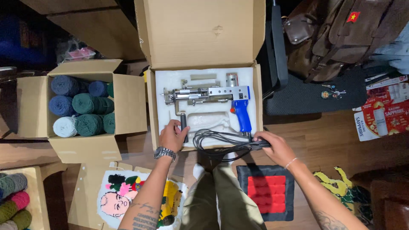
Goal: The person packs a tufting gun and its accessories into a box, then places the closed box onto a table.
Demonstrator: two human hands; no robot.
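— Cardboard box (200, 34), flaps up, lined with a white foam tray (164, 115). Holding what?

— Left hand (172, 135) clenched round a short black handle (184, 125) at the near edge of the foam. Right hand (275, 147) closed on a bundle of black cable (221, 142), looped loosely across the gap between the two hands.

— And the power tool (208, 94)?

— Flat in its cutout, just beyond both hands. Silver metal body, blue plastic grip (242, 113) just beyond the right hand's fingertips, cable joined at the base of that grip.

— Stage of the work?

— Probably unpacking: seated in the foam, not yet lifted.

— Called for next?

— Likely an even lift from both sides, cable kept gathered and clear of the foam edge. Only a judgement.

— Textures?

— Hard, angular metal against soft, crumbly-looking foam; smooth rubbery cable; matt corrugated card.

— Anything round about?

— Off to the left hand's side, a second open box of yarn (81, 106), rolls in blue, green and pale grey. Below the right forearm, a quilted red cushion (266, 194) with a dark border, on a wooden floor.
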